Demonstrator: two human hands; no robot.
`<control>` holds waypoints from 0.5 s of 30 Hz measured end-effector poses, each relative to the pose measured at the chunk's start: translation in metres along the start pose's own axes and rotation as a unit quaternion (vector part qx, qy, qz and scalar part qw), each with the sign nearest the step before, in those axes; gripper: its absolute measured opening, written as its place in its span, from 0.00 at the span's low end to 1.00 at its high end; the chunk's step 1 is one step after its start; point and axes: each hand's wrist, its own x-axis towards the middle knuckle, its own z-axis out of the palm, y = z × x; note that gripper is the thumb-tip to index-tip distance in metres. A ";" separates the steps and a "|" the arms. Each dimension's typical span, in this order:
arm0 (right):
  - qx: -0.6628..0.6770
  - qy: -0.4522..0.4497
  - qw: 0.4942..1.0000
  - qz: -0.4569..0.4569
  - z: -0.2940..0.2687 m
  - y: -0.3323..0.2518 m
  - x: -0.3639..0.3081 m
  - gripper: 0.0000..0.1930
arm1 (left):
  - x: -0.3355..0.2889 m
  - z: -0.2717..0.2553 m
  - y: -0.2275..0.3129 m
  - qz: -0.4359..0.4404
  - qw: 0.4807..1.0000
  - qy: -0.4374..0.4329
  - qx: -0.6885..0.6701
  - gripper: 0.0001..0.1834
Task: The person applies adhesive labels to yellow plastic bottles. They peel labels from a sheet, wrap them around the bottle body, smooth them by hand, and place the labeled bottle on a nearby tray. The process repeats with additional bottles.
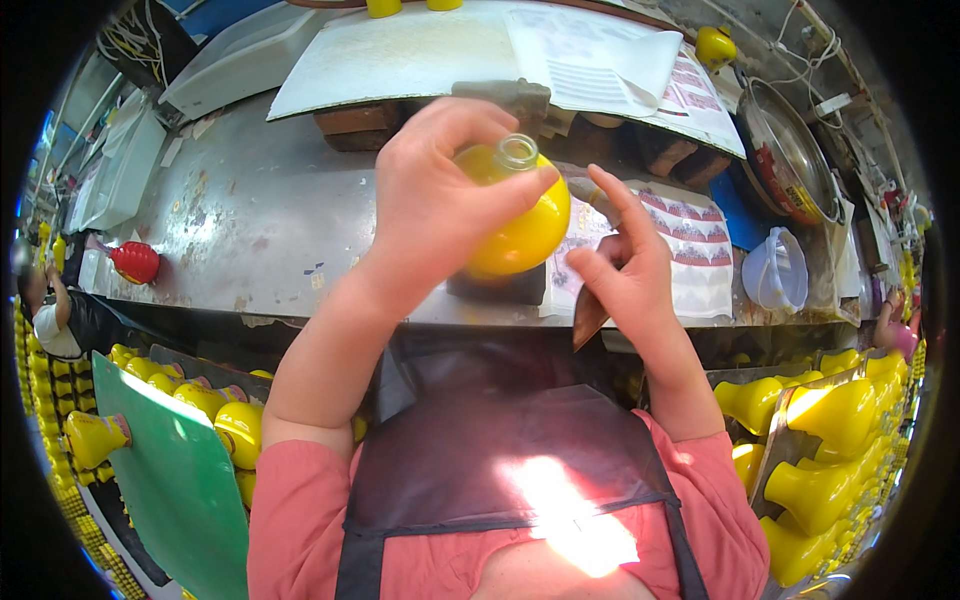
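A shiny yellow round-bodied glass bottle (530, 232) with a clear glass neck is in the grip of my left hand (430, 190). The fingers reach over its far side, slightly blurred, and the thumb presses near the neck. Close to the bottle's right side is my right hand (638, 268), its index finger stretched toward the glass. A brown pointed blade-like piece (589, 318) sticks out below the curled fingers of that hand. Printed sheets (690, 245) with reddish-purple patterns lie on the metal bench beneath. Under the bottle is a dark block (495, 287).
A white raised board (420, 55) carrying papers spans the back. A red vessel (135, 262) stands left on the bench (250, 230); a pale bucket (775, 270) and a round metal pan (790, 150) are right. Racks of yellow vessels (820, 490) flank me, with a green board (170, 480) left.
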 end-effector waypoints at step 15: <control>0.255 -0.069 0.959 0.104 0.026 0.062 0.085 0.28 | -0.033 0.030 -0.086 -0.317 0.811 -0.088 -0.484 0.38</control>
